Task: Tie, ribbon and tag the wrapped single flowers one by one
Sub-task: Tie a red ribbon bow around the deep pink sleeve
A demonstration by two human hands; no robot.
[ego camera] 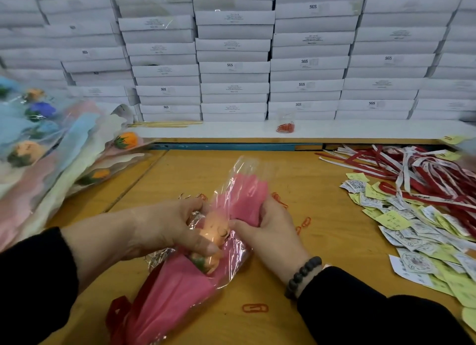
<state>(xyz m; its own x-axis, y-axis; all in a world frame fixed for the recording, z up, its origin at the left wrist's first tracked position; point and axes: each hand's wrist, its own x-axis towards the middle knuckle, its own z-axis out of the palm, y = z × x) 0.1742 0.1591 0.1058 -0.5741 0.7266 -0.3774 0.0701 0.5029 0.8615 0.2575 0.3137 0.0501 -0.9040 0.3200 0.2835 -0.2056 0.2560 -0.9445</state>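
1. Two hands hold one wrapped flower [180, 288] above the wooden table [322, 254], its stem end toward the person and its open top pointing away.
2. The left hand [164, 228] curls over the peach flower head [213, 231], thumb and fingers pinching the clear film beside it.
3. The right hand [268, 228] grips the pink paper's upper part, fingers folded round its edge; a dark bead bracelet [304, 275] sits on that wrist.
4. A red ribbon [116, 316] shows at the stem end.
5. More wrapped flowers [51, 149] lie piled at the left.
6. Red and white ribbons [425, 172] and paper tags [412, 231] are heaped at the right.
7. Red clips [255, 308] lie scattered on the table.
8. White boxes [234, 69] are stacked behind.
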